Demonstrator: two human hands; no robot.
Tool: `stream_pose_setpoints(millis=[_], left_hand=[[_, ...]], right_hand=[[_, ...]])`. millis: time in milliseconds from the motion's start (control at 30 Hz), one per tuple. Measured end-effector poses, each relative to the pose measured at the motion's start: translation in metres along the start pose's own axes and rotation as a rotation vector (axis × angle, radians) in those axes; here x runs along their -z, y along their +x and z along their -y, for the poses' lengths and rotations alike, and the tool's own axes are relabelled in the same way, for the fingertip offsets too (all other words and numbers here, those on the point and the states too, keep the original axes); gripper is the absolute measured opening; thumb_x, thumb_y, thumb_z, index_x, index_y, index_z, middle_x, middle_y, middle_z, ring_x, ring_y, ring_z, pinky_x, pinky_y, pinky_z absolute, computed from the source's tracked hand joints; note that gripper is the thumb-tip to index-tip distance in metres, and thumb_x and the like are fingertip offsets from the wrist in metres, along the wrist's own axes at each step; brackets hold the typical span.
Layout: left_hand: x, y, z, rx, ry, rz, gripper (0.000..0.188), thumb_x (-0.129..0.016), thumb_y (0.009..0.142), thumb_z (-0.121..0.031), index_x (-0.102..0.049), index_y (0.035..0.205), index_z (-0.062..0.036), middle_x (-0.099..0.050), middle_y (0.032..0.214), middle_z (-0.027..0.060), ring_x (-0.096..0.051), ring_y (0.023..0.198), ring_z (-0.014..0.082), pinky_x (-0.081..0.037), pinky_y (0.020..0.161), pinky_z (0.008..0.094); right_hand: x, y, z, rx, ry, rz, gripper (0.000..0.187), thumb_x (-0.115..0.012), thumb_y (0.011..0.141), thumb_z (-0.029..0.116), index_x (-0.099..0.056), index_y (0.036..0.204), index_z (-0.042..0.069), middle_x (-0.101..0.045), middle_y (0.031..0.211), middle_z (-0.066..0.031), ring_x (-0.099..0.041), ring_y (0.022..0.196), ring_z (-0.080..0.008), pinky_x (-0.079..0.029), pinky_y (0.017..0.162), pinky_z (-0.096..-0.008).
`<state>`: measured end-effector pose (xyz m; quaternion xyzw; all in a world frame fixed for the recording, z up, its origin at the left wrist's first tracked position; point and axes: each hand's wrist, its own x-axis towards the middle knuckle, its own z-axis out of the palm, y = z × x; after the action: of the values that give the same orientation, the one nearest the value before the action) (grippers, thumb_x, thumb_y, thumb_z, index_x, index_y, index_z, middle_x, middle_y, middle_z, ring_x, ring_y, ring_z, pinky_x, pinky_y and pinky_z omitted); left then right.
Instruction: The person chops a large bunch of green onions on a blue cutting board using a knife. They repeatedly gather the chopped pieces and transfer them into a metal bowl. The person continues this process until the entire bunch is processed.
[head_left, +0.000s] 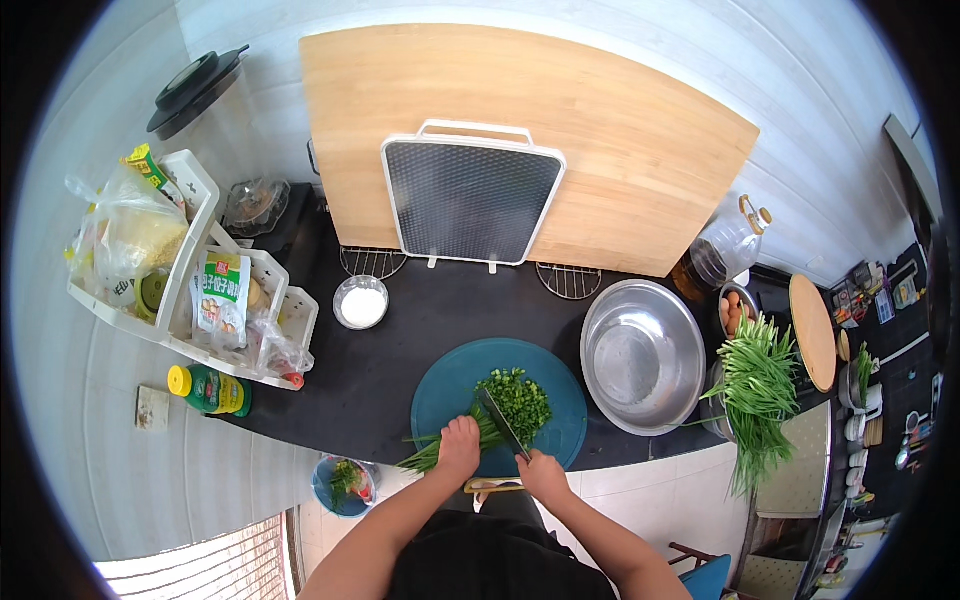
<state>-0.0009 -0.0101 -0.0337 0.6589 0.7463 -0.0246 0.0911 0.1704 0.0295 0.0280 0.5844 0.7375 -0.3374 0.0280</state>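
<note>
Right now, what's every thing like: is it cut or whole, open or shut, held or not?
Left grip: closed over the long stalks
Right grip: closed on the knife
Knife: held beside the chopped greens
Long stalks: held, unchopped
Chopped greens: cut small, heaped
Steel bowl: uncovered
Small bowl: holding something white
Green bottle: yellow cap on
Eggs: in their shells
Big leafy bunch: unchopped, drooping
Big wooden board: propped upright

The round cutting board (435,395) in front of me is deep teal, the chopped greens (527,405) on it vivid green. Of 2 upright boards, the large board (640,140) is pale tan with faint grain, the small board (475,195) grey, dimpled and white-rimmed. The counter (430,300) is black, the basin (643,350) silvery, the eggs (735,308) brown.
</note>
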Motion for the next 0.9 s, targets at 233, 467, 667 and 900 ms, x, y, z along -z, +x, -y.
stream_pose_setpoints(millis=[233,467,667,900], left_hand=[[-0.009,0.001,-0.003,0.012,-0.032,-0.072,0.047,-0.057,0.073,-0.016,-0.045,0.113,0.0068,-0.048,0.097,0.0133,-0.050,0.091,0.0268,-0.044,0.074,0.0362],[-0.003,0.001,-0.001,0.011,-0.043,0.006,0.048,-0.053,0.078,-0.017,-0.044,0.118,0.0069,-0.049,0.102,0.0137,-0.050,0.093,0.0257,-0.043,0.075,0.0354],[0.039,0.003,-0.002,-0.007,-0.053,-0.002,0.068,-0.067,0.074,-0.028,-0.039,0.128,0.0024,-0.047,0.114,0.0146,-0.047,0.102,0.0280,-0.036,0.091,0.0427],[0.047,-0.004,0.005,0.091,-0.182,0.070,0.088,-0.074,0.068,-0.037,-0.033,0.135,0.0036,-0.042,0.121,0.0165,-0.040,0.112,0.0316,-0.028,0.099,0.0454]], right_hand=[[-0.024,0.022,0.002,0.014,-0.035,0.069,0.033,-0.052,0.089,0.027,-0.060,0.078,-0.003,-0.062,0.073,-0.0275,-0.062,0.074,-0.0439,-0.050,0.067,-0.0490],[-0.029,0.044,0.021,0.018,0.065,-0.077,0.032,-0.054,0.088,0.028,-0.060,0.079,-0.002,-0.063,0.075,-0.0264,-0.063,0.073,-0.0424,-0.051,0.068,-0.0483],[0.012,0.030,0.007,0.031,0.247,-0.133,0.034,-0.058,0.086,0.030,-0.059,0.079,-0.003,-0.060,0.071,-0.0271,-0.059,0.072,-0.0447,-0.046,0.062,-0.0482],[0.032,0.013,0.011,0.079,0.164,-0.134,0.037,-0.058,0.086,0.034,-0.057,0.075,-0.002,-0.059,0.065,-0.0223,-0.060,0.067,-0.0426,-0.046,0.059,-0.0467]])
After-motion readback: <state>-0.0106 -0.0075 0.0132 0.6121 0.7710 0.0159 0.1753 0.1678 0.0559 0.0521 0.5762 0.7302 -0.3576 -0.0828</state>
